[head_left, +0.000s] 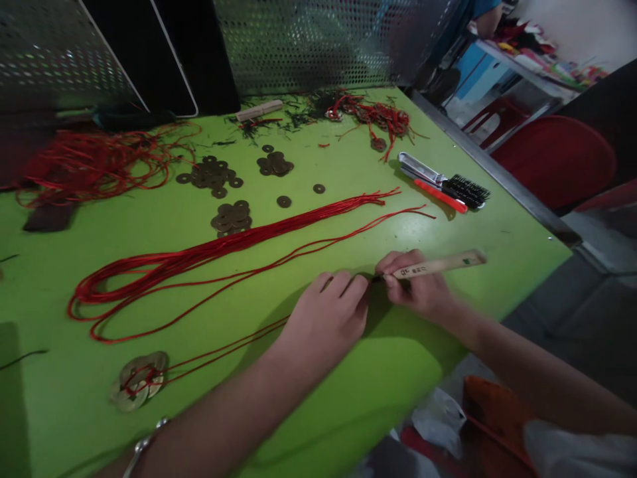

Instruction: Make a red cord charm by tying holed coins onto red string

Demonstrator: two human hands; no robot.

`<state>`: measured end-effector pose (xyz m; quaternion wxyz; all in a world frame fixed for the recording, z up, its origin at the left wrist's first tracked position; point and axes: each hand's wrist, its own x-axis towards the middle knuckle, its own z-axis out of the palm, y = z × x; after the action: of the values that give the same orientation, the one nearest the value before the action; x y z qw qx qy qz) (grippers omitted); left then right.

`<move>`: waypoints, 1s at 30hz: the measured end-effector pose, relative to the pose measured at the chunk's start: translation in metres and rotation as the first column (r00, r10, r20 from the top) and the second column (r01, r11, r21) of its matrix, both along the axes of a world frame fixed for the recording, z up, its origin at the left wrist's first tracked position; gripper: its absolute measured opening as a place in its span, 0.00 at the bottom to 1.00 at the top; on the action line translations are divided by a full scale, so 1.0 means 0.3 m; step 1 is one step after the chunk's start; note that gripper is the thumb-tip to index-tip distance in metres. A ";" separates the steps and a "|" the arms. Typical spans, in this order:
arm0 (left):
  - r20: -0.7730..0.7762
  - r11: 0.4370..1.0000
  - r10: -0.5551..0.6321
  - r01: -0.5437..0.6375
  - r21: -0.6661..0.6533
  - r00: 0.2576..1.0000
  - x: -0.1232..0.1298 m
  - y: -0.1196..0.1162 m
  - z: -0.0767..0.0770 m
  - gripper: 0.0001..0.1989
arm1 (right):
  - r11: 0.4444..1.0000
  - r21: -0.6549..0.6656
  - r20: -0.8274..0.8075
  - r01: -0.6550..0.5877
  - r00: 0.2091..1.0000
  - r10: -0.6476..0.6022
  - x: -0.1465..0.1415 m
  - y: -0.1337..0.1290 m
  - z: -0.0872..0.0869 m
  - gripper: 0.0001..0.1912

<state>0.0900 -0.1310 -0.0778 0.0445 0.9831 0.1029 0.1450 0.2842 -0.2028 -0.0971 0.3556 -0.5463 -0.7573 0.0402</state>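
My left hand (331, 315) lies closed on the green table, fingers curled over red cord (229, 348). The cord's far ends are hidden under it. Two strands lead left to a ring of overlapping brass coins (141, 380) tied with red cord. In my right hand (415, 285) is a slim tool with a pale, printed wooden handle (438, 264), pinched near its dark tip. That tip points at my left fingertips; its exact kind does not show. Beyond both hands lies a looped bundle of red cords (239, 240), with a separate doubled cord (279, 264) alongside.
Loose coin piles (209, 174) lie behind the cords. At the back left is a red thread tangle (99, 162). A wooden clothespin (259, 110), dark scraps and finished red-corded coins (383, 119) sit at the back. A hairbrush (465, 191) and an orange-red-handled tool (440, 196) lie right.
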 end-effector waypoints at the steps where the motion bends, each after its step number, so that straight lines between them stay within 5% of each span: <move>1: -0.005 1.000 -0.001 0.001 0.003 1.000 -0.001 0.000 0.001 0.10 | 1.000 0.007 0.001 -0.003 1.000 0.003 0.000 0.000 -0.002 0.05; 30: -0.020 1.000 0.006 -0.006 0.015 1.000 0.003 -0.001 0.004 0.11 | 1.000 0.024 0.006 -0.016 1.000 0.016 -0.007 0.002 0.004 0.04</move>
<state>0.0909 -0.1312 -0.0767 0.0358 0.9845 0.1053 0.1358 0.2820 -0.2020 -0.0960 0.3598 -0.5360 -0.7630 0.0324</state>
